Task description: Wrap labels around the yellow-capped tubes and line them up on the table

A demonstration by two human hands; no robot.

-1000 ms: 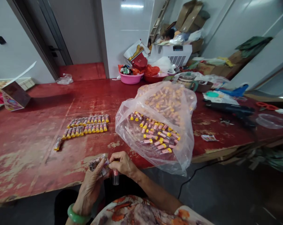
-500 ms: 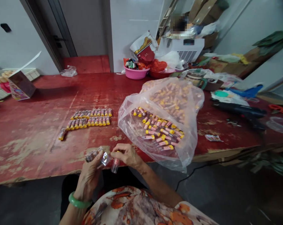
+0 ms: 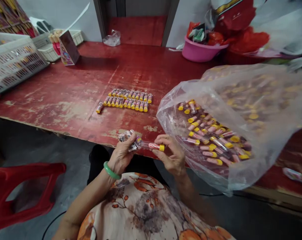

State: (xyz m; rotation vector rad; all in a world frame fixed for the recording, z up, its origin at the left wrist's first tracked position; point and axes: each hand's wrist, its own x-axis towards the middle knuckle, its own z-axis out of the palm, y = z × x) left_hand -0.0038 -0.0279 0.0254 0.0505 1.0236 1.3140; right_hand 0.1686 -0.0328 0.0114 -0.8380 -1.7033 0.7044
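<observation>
My left hand [image 3: 121, 155], with a green bangle at the wrist, grips a small stack of printed sleeves [image 3: 127, 138] at the near edge of the red table [image 3: 73, 90]. My right hand [image 3: 173, 156] pinches a clear tube with a yellow cap [image 3: 155, 146], held level so its open end meets the sleeves. Two neat rows of finished tubes [image 3: 127, 99] lie on the table beyond my hands, with one stray tube [image 3: 99, 107] at their left. To the right, a large clear plastic bag [image 3: 231, 126] holds several yellow-capped tubes.
White plastic baskets [image 3: 13, 60] and a small printed box [image 3: 67, 50] stand at the far left. A pink basin [image 3: 199, 51] with red bags sits at the back. A red plastic stool [image 3: 23, 193] is on the floor to my left.
The view has dropped and swung left. My right hand has turned the tube from hanging downward to lying level, with its yellow cap now visible, against the sleeves in my left hand.
</observation>
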